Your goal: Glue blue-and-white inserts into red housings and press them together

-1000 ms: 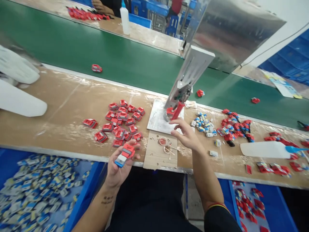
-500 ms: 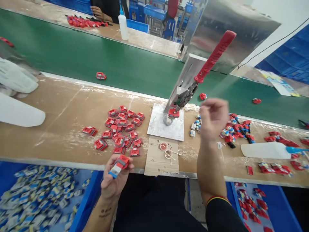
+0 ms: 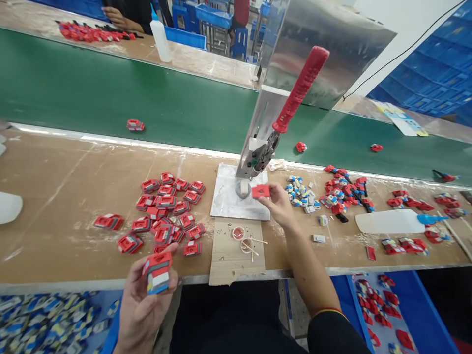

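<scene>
Grip of the nearer right hand point(image 3: 279, 205) pinched a red part point(image 3: 260, 191) just beside the grey fixture point(image 3: 243, 190), toward the desk's point(image 3: 55, 206) far edge, while the left hand point(image 3: 142, 302) held a red-and-blue piece point(image 3: 158, 273) by the near edge.

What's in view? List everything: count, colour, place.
Flat bench: one, brown, centre
Flat belt: one, green, beyond bench
Metal lever press: one, silver-red, bench centre
Chunky plastic pieces: many, mostly red, both bench sides
Small plastic blocks: many, mostly white, right of press
Blue-nozzled plastic bottles: two, white, bench right, beyond belt
Open plastic bins: two, blue, below bench
Rectangular cardboard: one, brown, before press
Round pots: two, pale, on cardboard
Left hand: one, holding multicoloured plastic piece
Right hand: one, holding red plastic piece
</scene>
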A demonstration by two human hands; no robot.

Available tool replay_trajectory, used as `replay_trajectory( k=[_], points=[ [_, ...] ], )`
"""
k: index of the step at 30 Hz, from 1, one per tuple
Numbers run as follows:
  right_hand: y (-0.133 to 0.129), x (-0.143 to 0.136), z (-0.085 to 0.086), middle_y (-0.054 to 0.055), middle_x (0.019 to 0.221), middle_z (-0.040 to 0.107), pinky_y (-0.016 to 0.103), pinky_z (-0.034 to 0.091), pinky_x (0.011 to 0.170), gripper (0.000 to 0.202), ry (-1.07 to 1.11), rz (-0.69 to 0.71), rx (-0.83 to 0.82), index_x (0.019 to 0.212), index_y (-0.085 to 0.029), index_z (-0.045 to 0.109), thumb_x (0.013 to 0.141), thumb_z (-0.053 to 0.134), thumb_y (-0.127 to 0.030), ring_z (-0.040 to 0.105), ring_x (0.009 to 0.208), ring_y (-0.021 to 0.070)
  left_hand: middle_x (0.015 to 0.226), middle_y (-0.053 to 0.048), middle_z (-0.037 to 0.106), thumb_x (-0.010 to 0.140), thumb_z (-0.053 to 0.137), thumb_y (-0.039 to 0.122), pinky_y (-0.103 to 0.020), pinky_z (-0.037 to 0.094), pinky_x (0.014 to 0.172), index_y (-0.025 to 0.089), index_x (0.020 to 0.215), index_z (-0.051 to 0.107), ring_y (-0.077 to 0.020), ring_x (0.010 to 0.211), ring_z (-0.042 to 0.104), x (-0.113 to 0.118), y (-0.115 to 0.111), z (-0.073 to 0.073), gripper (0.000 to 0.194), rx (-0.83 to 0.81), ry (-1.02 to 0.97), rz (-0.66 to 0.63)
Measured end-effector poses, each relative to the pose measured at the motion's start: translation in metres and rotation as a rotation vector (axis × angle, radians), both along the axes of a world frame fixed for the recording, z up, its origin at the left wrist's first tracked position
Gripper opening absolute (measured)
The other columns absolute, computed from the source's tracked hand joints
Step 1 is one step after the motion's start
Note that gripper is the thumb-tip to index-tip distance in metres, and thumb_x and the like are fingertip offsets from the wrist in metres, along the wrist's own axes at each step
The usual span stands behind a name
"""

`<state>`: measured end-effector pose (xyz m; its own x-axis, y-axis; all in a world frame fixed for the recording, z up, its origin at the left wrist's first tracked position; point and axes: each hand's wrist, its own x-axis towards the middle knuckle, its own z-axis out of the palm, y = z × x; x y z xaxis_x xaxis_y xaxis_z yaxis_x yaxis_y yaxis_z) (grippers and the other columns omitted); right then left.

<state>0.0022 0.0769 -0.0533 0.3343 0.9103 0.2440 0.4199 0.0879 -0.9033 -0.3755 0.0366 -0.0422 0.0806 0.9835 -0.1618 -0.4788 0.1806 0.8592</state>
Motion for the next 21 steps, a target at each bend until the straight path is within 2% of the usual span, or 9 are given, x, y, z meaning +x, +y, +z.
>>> replay_trajectory(
  k=[3, 6, 8, 10, 13, 16, 18, 20, 21],
  points=[
    [0.002, 0.049, 0.012, 0.004, 0.097, 0.071, 0.039, 0.059, 0.075, 0.044, -0.069, -0.043, -0.037, 0.108, -0.028, 0.061, 0.092, 0.066, -0.068, 0.068, 0.082, 0.0223, 0.102, 0.0, 0.085, 0.057, 0.105, 0.024, -0.03, 0.07, 0.066, 0.034, 0.104, 0.077, -0.0184, 0.067, 0.077, -0.01, 0.009, -0.004, 0.056, -0.023, 0.118, -0.026],
    [0.059, 0.1, 0.029, 0.007, 0.102, 0.068, 0.044, 0.058, 0.089, 0.035, -0.214, -0.111, -0.093, 0.108, -0.025, 0.065, 0.089, 0.073, -0.053, 0.065, 0.094, 0.0253, 0.105, -0.002, 0.084, 0.063, 0.103, 0.026, -0.031, 0.071, 0.077, 0.031, 0.105, 0.073, -0.0217, 0.083, 0.082, 0.004, 0.037, 0.002, 0.052, 0.075, 0.221, -0.11],
    [0.112, 0.121, 0.036, 0.01, 0.108, 0.066, 0.047, 0.053, 0.103, 0.028, -0.312, -0.111, -0.147, 0.103, -0.021, 0.068, 0.083, 0.079, -0.037, 0.062, 0.105, 0.0282, 0.104, -0.004, 0.083, 0.067, 0.102, 0.032, -0.032, 0.07, 0.08, 0.027, 0.102, 0.07, -0.0239, 0.091, 0.083, 0.027, 0.064, 0.011, 0.047, 0.151, 0.285, -0.275],
    [0.158, 0.126, 0.036, 0.011, 0.107, 0.066, 0.047, 0.051, 0.107, 0.024, -0.387, -0.079, -0.214, 0.098, -0.018, 0.07, 0.079, 0.081, -0.028, 0.061, 0.106, 0.0284, 0.102, -0.006, 0.082, 0.075, 0.097, 0.039, -0.035, 0.069, 0.081, 0.024, 0.1, 0.067, -0.0236, 0.092, 0.081, 0.057, 0.093, 0.019, 0.042, 0.222, 0.346, -0.455],
    [0.195, 0.12, 0.029, 0.012, 0.107, 0.066, 0.048, 0.051, 0.109, 0.026, -0.472, -0.049, -0.282, 0.101, -0.016, 0.071, 0.08, 0.08, -0.027, 0.061, 0.108, 0.0295, 0.101, -0.006, 0.079, 0.08, 0.089, 0.045, -0.041, 0.067, 0.088, 0.023, 0.095, 0.06, -0.0239, 0.096, 0.079, 0.1, 0.134, 0.023, 0.04, 0.366, 0.423, -0.573],
    [0.191, 0.12, 0.03, 0.021, 0.129, 0.062, 0.062, 0.043, 0.118, 0.045, -0.545, -0.115, -0.279, 0.128, -0.013, 0.064, 0.091, 0.072, -0.036, 0.054, 0.129, 0.0383, 0.097, -0.005, 0.075, 0.083, 0.082, 0.04, -0.043, 0.063, 0.091, 0.024, 0.093, 0.054, -0.0242, 0.096, 0.076, 0.133, 0.164, 0.017, 0.033, 0.521, 0.54, -0.547],
    [0.172, 0.12, 0.045, 0.024, 0.146, 0.051, 0.072, 0.034, 0.122, 0.054, -0.587, -0.239, -0.179, 0.148, -0.013, 0.05, 0.104, 0.053, -0.045, 0.043, 0.144, 0.0431, 0.092, -0.003, 0.072, 0.084, 0.079, 0.032, -0.041, 0.06, 0.088, 0.024, 0.092, 0.052, -0.022, 0.089, 0.072, 0.15, 0.175, 0.011, 0.028, 0.628, 0.642, -0.523],
    [0.147, 0.111, 0.075, 0.02, 0.152, 0.045, 0.076, 0.034, 0.122, 0.055, -0.601, -0.405, 0.102, 0.156, -0.02, 0.04, 0.112, 0.025, -0.049, 0.041, 0.15, 0.0415, 0.088, -0.001, 0.071, 0.085, 0.076, 0.027, -0.039, 0.057, 0.086, 0.024, 0.092, 0.052, -0.0201, 0.083, 0.068, 0.164, 0.181, 0.006, 0.025, 0.711, 0.711, -0.548],
    [0.135, 0.101, 0.094, 0.017, 0.15, 0.046, 0.075, 0.039, 0.12, 0.056, -0.587, -0.473, 0.318, 0.156, -0.026, 0.039, 0.113, 0.013, -0.051, 0.046, 0.148, 0.0393, 0.088, -0.001, 0.071, 0.086, 0.075, 0.026, -0.039, 0.056, 0.086, 0.024, 0.092, 0.051, -0.02, 0.083, 0.067, 0.17, 0.182, 0.004, 0.024, 0.743, 0.726, -0.572]
  ],
)
